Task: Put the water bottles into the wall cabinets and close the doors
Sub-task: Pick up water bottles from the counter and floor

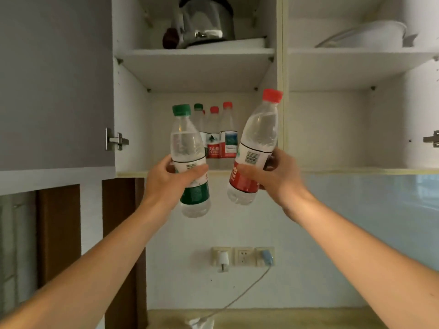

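The left hand [166, 184] grips a green-capped bottle [190, 160] and the right hand [273, 179] a tilted red-capped bottle [254, 148], both before the open cabinet's lower shelf [133, 173], where more bottles [219, 136] stand.

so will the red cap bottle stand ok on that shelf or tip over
The red-capped bottle looks nearly full, so probably heavy and steady once upright. It is tall and narrow and tilted in the right hand, so a careless set-down could topple it. Smooth plastic may slip.

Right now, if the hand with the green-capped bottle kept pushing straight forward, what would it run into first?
Probably the bottles already on the lower shelf. The left hand aims its green-capped bottle into the left cabinet, where the standing bottles sit just behind it. Depth is hard to judge.
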The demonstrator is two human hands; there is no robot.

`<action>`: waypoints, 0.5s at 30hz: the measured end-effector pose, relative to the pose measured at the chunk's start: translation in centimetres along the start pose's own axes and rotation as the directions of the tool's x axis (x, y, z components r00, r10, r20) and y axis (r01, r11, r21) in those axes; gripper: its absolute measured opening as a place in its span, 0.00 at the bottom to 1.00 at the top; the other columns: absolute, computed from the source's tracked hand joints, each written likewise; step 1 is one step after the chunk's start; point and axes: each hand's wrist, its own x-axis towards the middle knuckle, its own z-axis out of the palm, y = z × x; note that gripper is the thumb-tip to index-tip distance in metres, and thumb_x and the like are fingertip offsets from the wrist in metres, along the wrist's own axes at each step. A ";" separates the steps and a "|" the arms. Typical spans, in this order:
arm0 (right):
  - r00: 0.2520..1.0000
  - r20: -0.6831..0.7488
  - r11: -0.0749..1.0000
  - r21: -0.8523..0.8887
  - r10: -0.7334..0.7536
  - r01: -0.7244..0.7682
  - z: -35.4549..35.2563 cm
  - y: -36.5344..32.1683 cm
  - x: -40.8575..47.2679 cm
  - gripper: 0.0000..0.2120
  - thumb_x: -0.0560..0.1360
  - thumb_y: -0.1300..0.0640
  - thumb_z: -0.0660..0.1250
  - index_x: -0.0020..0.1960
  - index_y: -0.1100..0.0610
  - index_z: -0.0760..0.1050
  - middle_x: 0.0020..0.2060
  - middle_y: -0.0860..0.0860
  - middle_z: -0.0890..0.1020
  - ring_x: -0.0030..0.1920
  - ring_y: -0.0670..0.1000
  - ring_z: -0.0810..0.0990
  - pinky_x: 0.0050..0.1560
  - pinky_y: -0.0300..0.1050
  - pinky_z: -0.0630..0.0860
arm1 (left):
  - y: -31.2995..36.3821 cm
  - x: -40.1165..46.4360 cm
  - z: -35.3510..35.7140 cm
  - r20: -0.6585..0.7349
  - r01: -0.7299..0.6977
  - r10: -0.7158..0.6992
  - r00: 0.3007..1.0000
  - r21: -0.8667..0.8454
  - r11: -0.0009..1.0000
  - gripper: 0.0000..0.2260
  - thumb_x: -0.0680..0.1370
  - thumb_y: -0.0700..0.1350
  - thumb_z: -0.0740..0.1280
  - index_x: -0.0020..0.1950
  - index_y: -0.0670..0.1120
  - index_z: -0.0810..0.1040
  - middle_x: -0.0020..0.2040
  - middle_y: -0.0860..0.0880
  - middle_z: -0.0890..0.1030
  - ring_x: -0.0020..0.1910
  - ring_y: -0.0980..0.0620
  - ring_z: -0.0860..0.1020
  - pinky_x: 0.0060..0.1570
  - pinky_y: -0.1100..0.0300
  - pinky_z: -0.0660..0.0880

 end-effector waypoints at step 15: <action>0.998 -0.066 0.986 -0.163 0.014 -0.024 6.1 2.4 14.2 0.23 0.74 0.52 0.77 0.66 0.54 0.75 0.57 0.50 0.84 0.54 0.50 0.84 0.53 0.48 0.82 | -1.8 15.6 1.7 -0.081 -0.056 0.057 0.995 0.017 0.998 0.17 0.68 0.52 0.81 0.54 0.51 0.81 0.49 0.53 0.84 0.47 0.53 0.83 0.48 0.52 0.82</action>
